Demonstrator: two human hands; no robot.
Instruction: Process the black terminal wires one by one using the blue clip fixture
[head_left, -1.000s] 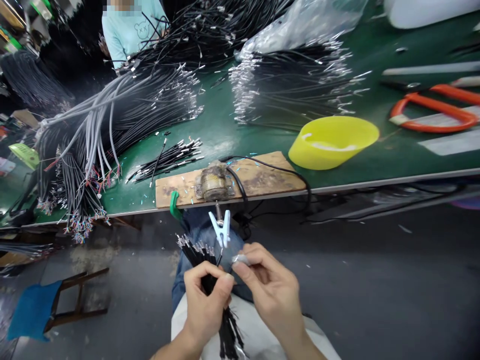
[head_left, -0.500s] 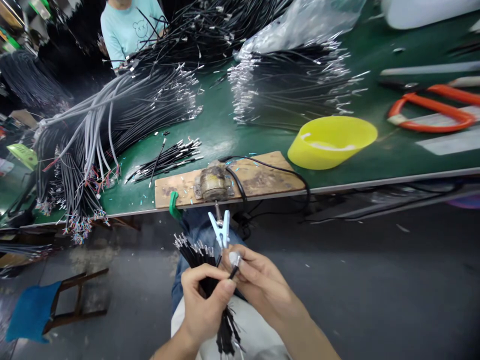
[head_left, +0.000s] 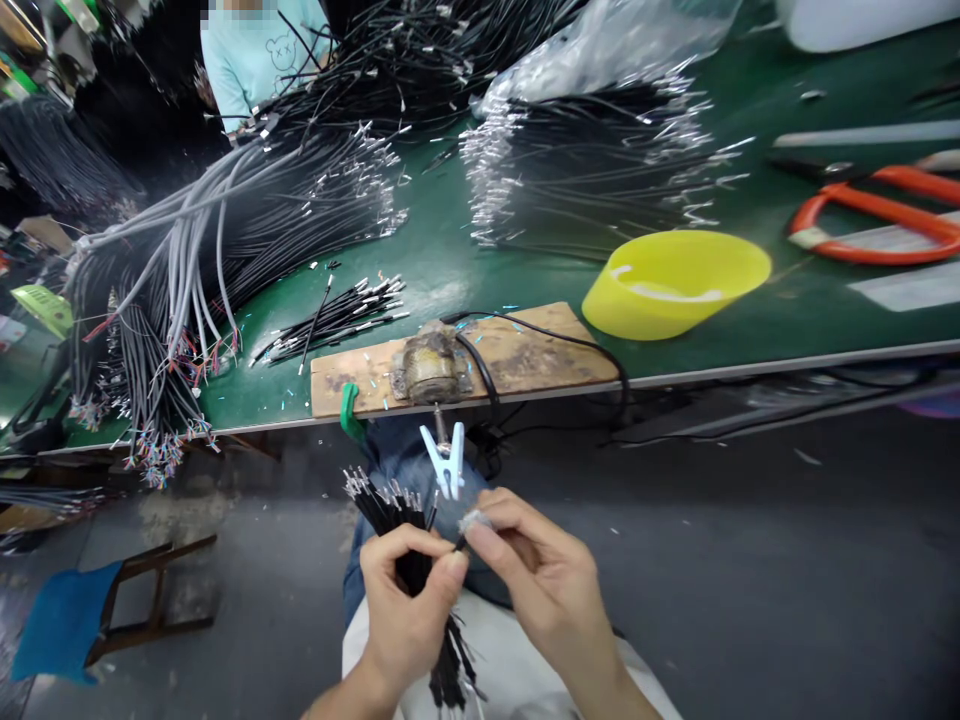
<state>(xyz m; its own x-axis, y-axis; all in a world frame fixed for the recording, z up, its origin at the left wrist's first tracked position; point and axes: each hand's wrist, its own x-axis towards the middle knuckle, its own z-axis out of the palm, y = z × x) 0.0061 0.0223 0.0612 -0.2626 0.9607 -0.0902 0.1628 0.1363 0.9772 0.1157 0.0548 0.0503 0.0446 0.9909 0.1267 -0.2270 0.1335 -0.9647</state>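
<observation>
My left hand is closed around a bundle of short black wires with metal tips, held upright over my lap. My right hand pinches one wire's frayed silvery end between thumb and forefinger, just right of the bundle. A pale blue clip hangs right above both hands from a small rusty motor, which sits on a wooden board clamped at the edge of the green table.
Heaps of black and grey cables cover the table's left and back. A small pile of cut wires, a yellow bowl and orange-handled shears lie on it. A person in a light blue shirt sits opposite. A stool stands lower left.
My right hand's fingers have shifted along the single wire's end, turning it; the bundle in my left hand stays about where it was.
</observation>
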